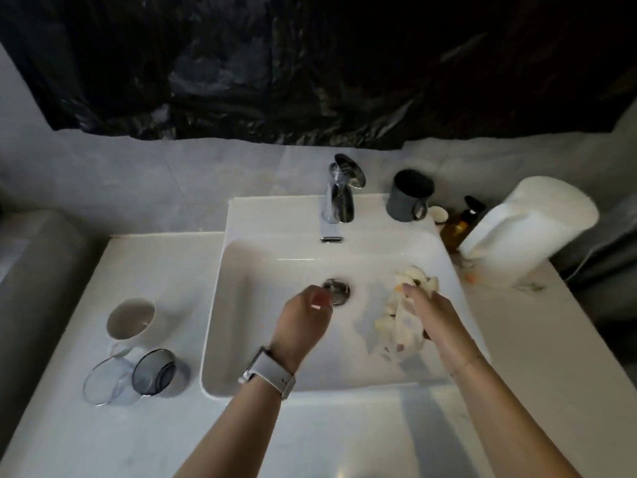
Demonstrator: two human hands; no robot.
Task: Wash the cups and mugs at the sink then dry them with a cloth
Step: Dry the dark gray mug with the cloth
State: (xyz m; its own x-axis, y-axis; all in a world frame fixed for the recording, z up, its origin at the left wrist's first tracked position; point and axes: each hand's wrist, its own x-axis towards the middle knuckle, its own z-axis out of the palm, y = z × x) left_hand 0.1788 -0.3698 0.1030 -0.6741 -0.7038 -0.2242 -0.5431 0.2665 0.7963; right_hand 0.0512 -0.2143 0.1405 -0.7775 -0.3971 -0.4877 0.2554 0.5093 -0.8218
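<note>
Both hands over sink (241, 305). Right hand (431, 305) grips patterned cloth (403, 326); left hand (306, 308) curled near drain (337, 290), small item possibly pinched, cannot tell. White mug (132, 320), clear cup (107, 381), smoky cup (155, 372) on left tabletop (165, 270); grey mug (408, 196) by tap (339, 194). Likely between cups; next: pick one up.

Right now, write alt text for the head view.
Over a white sink, the right hand holds a patterned cloth while the left hand reaches toward the drain. A white mug and two glass cups sit left; a grey mug stands beside the tap.
</note>
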